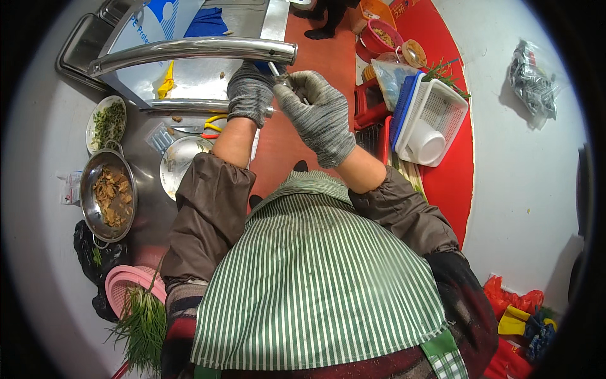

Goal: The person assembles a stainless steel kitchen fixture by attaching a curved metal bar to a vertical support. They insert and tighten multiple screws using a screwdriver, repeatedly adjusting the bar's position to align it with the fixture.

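Grey knit gloves cover both hands, close together near the right end of a chrome tubular frame (208, 50). My left hand (247, 98) is closed, its fingertips partly hidden by the upper chrome bar. By those fingers shows a bit of blue with a thin pale rod (273, 68); its kind is unclear. To its right, my right hand (319, 117) is curled, thumb and fingers pinched around a small shiny metal piece (288, 82). Below my left wrist, pliers (203, 129) with yellow and red handles lie on the steel table (148, 174).
A plate of chopped greens (106, 123), a steel pan (129, 215) with brown pieces and a white plate (177, 164) stand left. A pink basket (123, 281) with long greens (142, 325) is lower left. White baskets (451, 107) stand right. Another person's feet (320, 31) show at the top.
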Motion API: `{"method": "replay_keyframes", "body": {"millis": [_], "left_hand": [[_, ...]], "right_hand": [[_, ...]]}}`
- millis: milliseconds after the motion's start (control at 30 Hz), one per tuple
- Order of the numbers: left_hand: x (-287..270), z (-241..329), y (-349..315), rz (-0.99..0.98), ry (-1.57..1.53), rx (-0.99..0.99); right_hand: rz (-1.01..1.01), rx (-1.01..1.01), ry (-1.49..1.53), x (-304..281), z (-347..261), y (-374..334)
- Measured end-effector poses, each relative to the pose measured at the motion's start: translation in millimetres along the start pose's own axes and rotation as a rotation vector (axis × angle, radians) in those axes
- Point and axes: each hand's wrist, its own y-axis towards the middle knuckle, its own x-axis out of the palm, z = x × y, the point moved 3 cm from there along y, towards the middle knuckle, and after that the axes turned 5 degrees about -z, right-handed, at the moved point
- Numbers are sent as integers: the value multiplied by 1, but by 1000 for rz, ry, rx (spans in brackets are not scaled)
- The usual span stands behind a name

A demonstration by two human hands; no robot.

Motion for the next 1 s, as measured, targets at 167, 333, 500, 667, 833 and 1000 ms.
{"method": "replay_keyframes", "body": {"millis": [167, 333, 500, 667, 833, 1000], "left_hand": [[-9, 12, -8, 0, -40, 60], [-2, 4, -1, 26, -70, 70], [15, -10, 14, 45, -374, 66], [-1, 1, -6, 41, -136, 60], [-28, 27, -35, 23, -132, 84], [-34, 32, -40, -21, -236, 61]], "right_hand": [[19, -1, 43, -3, 1, -2], [42, 11, 26, -7, -1, 0], [13, 20, 94, -4, -11, 8], [19, 86, 172, -1, -24, 21], [6, 158, 114, 0, -37, 26], [-24, 197, 101, 1, -52, 37]]}}
